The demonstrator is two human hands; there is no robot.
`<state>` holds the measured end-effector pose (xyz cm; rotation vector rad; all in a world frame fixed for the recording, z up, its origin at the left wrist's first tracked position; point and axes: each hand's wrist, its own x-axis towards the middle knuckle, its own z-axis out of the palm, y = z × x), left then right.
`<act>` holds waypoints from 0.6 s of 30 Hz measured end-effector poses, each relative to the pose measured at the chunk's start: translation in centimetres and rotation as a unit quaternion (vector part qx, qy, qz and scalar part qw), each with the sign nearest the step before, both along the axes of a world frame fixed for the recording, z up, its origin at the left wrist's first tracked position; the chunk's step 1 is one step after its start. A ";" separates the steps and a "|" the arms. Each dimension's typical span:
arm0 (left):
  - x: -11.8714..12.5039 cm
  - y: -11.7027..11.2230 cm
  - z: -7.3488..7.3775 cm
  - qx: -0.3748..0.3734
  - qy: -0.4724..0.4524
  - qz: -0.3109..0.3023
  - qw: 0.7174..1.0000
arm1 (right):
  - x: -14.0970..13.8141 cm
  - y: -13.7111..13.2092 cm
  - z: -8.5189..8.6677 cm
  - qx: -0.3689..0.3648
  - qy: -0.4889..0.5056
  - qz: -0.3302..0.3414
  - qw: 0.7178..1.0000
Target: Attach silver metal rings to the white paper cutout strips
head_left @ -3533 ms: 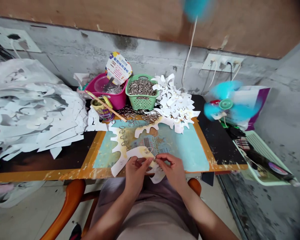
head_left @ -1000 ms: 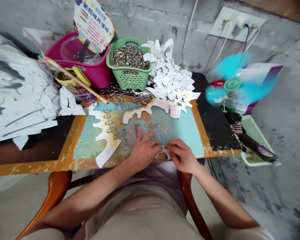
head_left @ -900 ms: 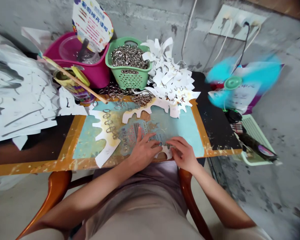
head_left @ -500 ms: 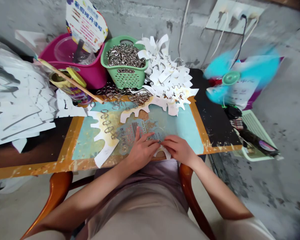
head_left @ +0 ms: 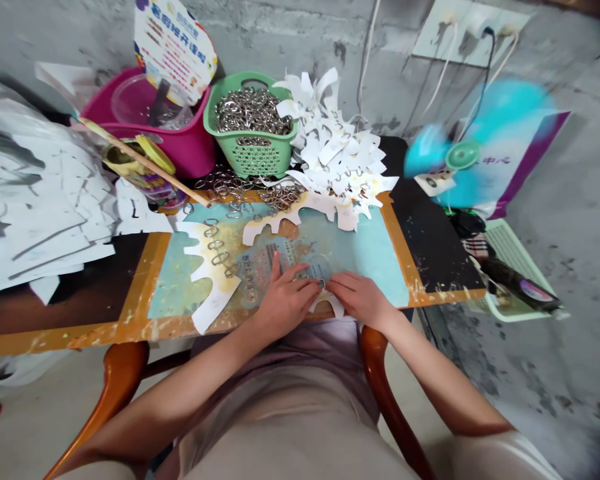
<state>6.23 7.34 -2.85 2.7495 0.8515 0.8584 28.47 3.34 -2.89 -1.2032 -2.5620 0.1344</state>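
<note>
A white scalloped cut-out piece (head_left: 335, 304) lies at the table's front edge, mostly hidden under both hands. My left hand (head_left: 286, 301) presses on its left side, thumb and one finger raised, the other fingers bent together. A small metal ring (head_left: 322, 283) shows at the left fingertips. From the right, my right hand (head_left: 359, 298) has its fingers together at the piece's edge, close to the ring; its thumb is hidden. To the left lies another cut-out piece (head_left: 207, 308), yellowed with what looks like glue, with several metal rings (head_left: 220, 258) in a row on it.
Loose rings (head_left: 280, 199) are heaped before a green basket (head_left: 257, 157) full of rings. Around them are a magenta bin (head_left: 193, 143), a glue-smeared can (head_left: 153, 187) with a stick across it, stacked white pieces (head_left: 55, 200), finished-looking pieces (head_left: 335, 143) and a spinning fan (head_left: 463, 155).
My right fingertips have drawn slightly back from the ring, which shows more plainly now. My left hand stays nearly still. The view shifts a little and the fan blades turn.
</note>
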 end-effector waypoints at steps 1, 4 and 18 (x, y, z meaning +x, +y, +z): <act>0.0 0.0 0.0 0.004 0.004 -0.001 1.000 | 0.1 -0.2 0.0 0.004 -0.004 0.003 1.000; -0.1 0.0 0.0 0.022 0.016 -0.009 1.000 | 0.3 -0.6 0.0 0.011 -0.033 0.017 0.999; -0.1 -0.5 0.3 0.042 0.056 -0.025 0.997 | -1.8 -2.2 0.0 -0.041 0.221 -0.089 0.970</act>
